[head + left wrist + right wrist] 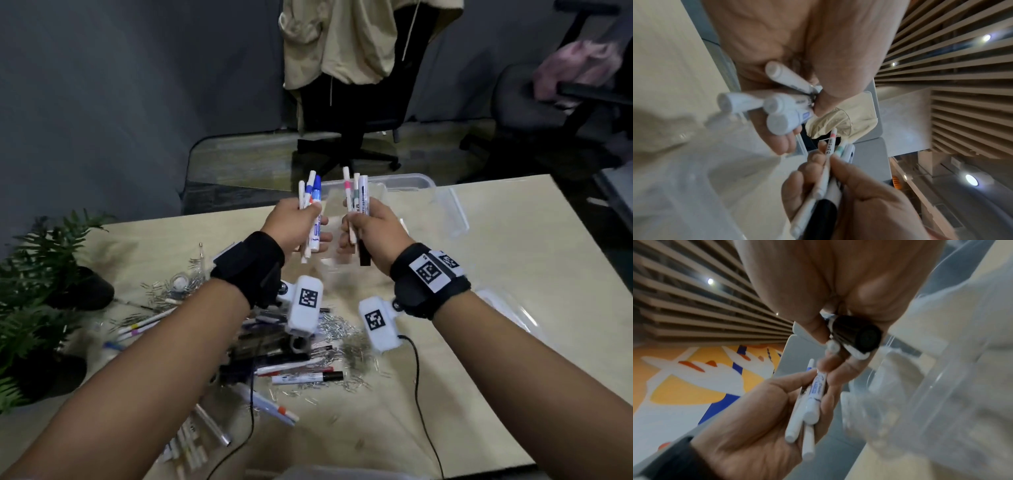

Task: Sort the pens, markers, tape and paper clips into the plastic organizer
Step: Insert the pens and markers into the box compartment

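Note:
My left hand grips a bundle of several white markers, one with a blue cap, held upright above the table. My right hand grips another bundle with a pink-banded pen and a black-capped marker. Both hands hover close together in front of the clear plastic organizer. In the left wrist view the left hand's marker ends point at the camera, with the right hand's bundle below. The right wrist view shows the black cap in my right hand and the left hand's bundle.
A heap of pens, markers and paper clips lies on the beige table under my wrists. A roll of clear tape sits at the left beside a potted fern. A clear lid lies right. Chairs stand behind.

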